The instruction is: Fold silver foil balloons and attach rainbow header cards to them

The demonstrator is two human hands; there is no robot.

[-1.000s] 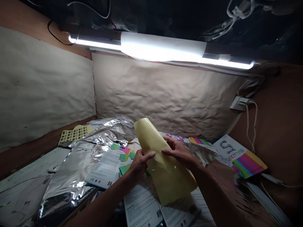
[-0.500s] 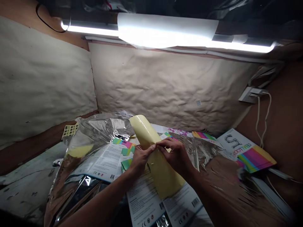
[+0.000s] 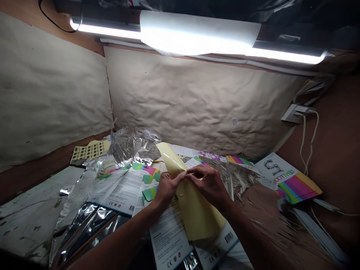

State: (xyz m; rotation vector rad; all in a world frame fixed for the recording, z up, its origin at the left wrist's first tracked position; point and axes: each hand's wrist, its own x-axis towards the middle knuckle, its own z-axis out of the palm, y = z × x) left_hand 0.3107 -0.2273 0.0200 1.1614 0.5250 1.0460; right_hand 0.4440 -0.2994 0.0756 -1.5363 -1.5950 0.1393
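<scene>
A pale yellow sheet (image 3: 197,213), curled at its far end, lies tilted across the middle of the table. My left hand (image 3: 165,187) pinches its left edge with curled fingers. My right hand (image 3: 209,183) meets it from the right, thumb and fingers closed on the same edge near the sheet's upper part. The fingertips of both hands touch. Under the sheet lie white printed cards with barcodes (image 3: 168,240) and small green and pink paper pieces (image 3: 149,180).
Crumpled silver foil (image 3: 132,144) spreads over the left and middle of the table. A yellow sticker sheet (image 3: 88,150) lies at far left. Rainbow-striped packs (image 3: 295,185) sit at right, near a wall socket with white cables (image 3: 295,112). A strip light (image 3: 197,35) glows overhead.
My two hands have come together on the yellow sheet's edge, and the sheet has sunk lower and flatter. The foil at left has shifted and bunched up toward the back.
</scene>
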